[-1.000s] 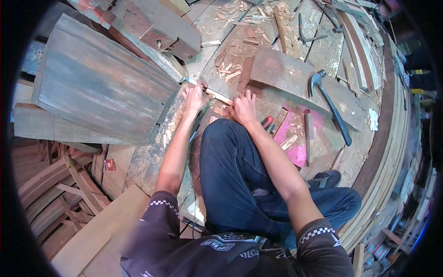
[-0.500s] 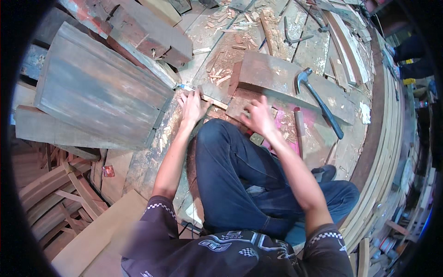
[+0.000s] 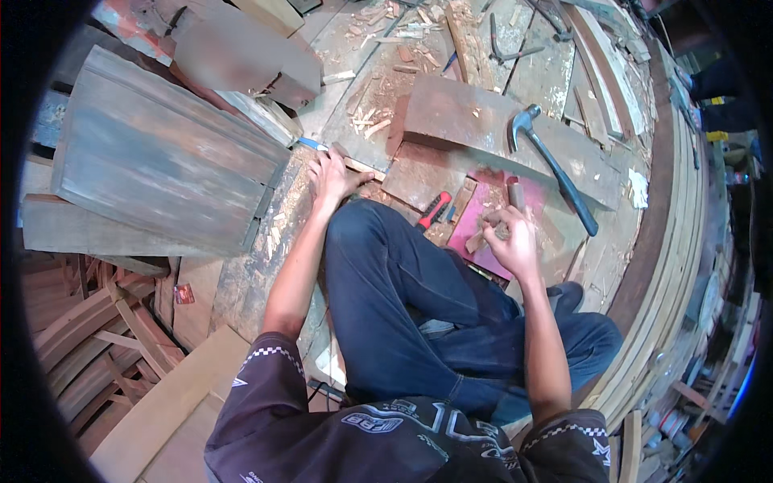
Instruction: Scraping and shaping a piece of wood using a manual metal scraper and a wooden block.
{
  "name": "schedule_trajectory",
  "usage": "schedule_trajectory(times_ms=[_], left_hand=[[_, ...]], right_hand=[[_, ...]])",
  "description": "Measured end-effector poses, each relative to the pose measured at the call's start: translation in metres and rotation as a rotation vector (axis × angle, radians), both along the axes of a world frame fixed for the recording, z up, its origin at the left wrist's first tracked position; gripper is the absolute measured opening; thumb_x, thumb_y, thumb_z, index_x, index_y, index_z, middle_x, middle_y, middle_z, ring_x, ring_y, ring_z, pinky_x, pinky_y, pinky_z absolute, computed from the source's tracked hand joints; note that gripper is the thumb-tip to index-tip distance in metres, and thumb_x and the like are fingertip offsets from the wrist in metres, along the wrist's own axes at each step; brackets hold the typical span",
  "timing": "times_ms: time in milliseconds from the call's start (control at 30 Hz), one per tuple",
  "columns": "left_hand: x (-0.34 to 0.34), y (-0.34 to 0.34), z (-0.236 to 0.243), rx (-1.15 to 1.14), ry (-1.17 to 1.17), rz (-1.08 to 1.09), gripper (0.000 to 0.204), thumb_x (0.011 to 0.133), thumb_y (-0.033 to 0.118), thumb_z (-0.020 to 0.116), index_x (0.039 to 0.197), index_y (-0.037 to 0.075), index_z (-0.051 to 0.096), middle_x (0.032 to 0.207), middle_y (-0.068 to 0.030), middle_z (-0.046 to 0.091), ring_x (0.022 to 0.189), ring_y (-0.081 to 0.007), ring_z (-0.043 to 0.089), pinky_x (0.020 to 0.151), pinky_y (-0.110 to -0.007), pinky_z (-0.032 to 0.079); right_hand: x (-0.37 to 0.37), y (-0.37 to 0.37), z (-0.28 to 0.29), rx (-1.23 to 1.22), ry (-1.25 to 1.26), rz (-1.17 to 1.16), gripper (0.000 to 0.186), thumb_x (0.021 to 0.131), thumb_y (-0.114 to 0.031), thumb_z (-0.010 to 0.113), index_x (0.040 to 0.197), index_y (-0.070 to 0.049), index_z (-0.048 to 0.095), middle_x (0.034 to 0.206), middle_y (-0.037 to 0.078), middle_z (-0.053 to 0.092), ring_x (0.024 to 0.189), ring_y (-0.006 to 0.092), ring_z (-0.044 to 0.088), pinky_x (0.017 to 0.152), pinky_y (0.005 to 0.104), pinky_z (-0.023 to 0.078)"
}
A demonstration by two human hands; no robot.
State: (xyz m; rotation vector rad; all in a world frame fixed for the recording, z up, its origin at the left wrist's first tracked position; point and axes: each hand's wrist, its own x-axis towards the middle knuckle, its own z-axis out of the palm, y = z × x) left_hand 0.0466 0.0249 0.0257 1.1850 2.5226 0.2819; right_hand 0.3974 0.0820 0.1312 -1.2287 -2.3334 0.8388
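Note:
My left hand [image 3: 330,175] is closed on a narrow pale wooden strip [image 3: 362,174] beside a blue-tipped item [image 3: 310,143]. My right hand [image 3: 510,241] has curled fingers over a pink board [image 3: 475,243] with wood chips, near an upright-looking wooden stick [image 3: 515,191]; what it holds, if anything, I cannot make out. A red-and-black handled tool [image 3: 435,209] lies between my hands by my knee. A claw hammer [image 3: 551,165] rests along a thick wooden block [image 3: 439,113] to the right.
A large weathered panel [image 3: 161,157] and beam [image 3: 241,60] lie left, curved wooden pieces [image 3: 97,338] lower left. Shavings and metal clamps [image 3: 503,55] are scattered ahead. Long boards [image 3: 660,266] run along the right. Another person's dark-clothed legs [image 3: 717,105] show at far right.
My right hand has left the wooden strip and moved right and down over the pink board, uncovering the red-handled tool. My left hand stays at the strip.

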Motion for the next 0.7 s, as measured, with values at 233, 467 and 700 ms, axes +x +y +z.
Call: schedule_trajectory(times_ms=[233, 467, 700], left_hand=[[0.005, 0.004, 0.014, -0.071, -0.03, 0.026, 0.1, 0.054, 0.056, 0.085, 0.124, -0.002, 0.045, 0.128, -0.027, 0.04, 0.12, -0.0436, 0.036, 0.098, -0.053, 0.032], [0.009, -0.019, 0.016, 0.171, 0.193, -0.144, 0.062, 0.077, 0.044, 0.07, 0.121, 0.003, 0.053, 0.124, -0.0213, 0.045, 0.114, -0.0409, 0.039, 0.095, -0.054, 0.032], [0.019, -0.04, 0.009, 0.029, 0.345, -0.466, 0.041, 0.089, 0.038, 0.055, 0.126, 0.021, 0.058, 0.127, -0.0024, 0.052, 0.114, -0.0341, 0.04, 0.094, -0.052, 0.031]], right_hand=[[-0.001, 0.005, 0.008, 0.035, 0.06, -0.011, 0.013, 0.073, -0.014, 0.065, 0.079, -0.003, 0.067, 0.078, 0.012, 0.065, 0.079, 0.0292, 0.062, 0.089, 0.0406, 0.041], [0.018, 0.004, 0.01, 0.015, 0.114, -0.088, 0.013, 0.075, -0.015, 0.066, 0.081, -0.003, 0.066, 0.081, 0.011, 0.064, 0.081, 0.0293, 0.063, 0.095, 0.0456, 0.039], [0.022, 0.005, 0.016, 0.033, 0.179, -0.088, 0.014, 0.077, -0.015, 0.065, 0.081, -0.002, 0.067, 0.073, 0.011, 0.06, 0.065, 0.0256, 0.056, 0.089, 0.0406, 0.041]])
